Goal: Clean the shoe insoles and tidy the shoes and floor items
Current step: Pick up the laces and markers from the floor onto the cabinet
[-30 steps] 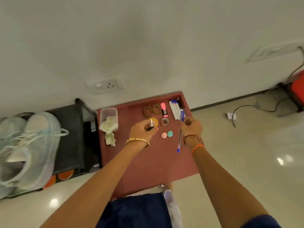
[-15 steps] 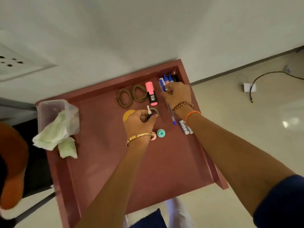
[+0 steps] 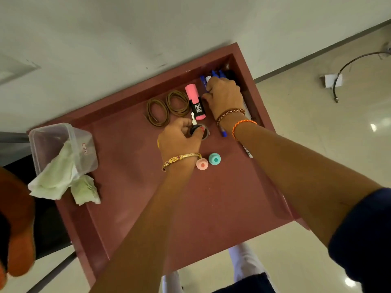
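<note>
- The left hand [image 3: 179, 138] curls its fingers round a small black-bodied item with a pale metal tip, perhaps a key or a tiny bottle; I cannot tell which. It holds this just over a roll of tape [image 3: 204, 133] on the red bench [image 3: 135, 208].
- The right hand [image 3: 225, 96] lies with fingers bent over the row of blue pens and markers [image 3: 215, 74] at the far right corner of the bench, pinching at one; which pen it has hold of is hidden under the knuckles.
- A blue pen [image 3: 223, 133] shows below the right wrist, its tip pointing toward the person.
- The pens look light, stiff and smooth, so they are likely to roll. Taking them mid-barrel between thumb and two fingers seems safest; gathering several at once would probably let some slip.
- The pink highlighter [image 3: 195, 101] lies just left of the right hand, short and chunky, easy to pinch across its flat sides.
- Two brown loops [image 3: 167, 106], like elastic bands, lie side by side left of it: soft and floppy, best hooked with a finger.
- The pink cap [image 3: 202, 164] and teal cap [image 3: 214, 159] stand together near the left wrist, small, light and easily knocked.
- A clear plastic tub [image 3: 53, 142] at the left edge of the bench spills pale green wipes [image 3: 59, 178], limp and weightless, likely meant for the insoles.
- No insoles are in view here.
</note>
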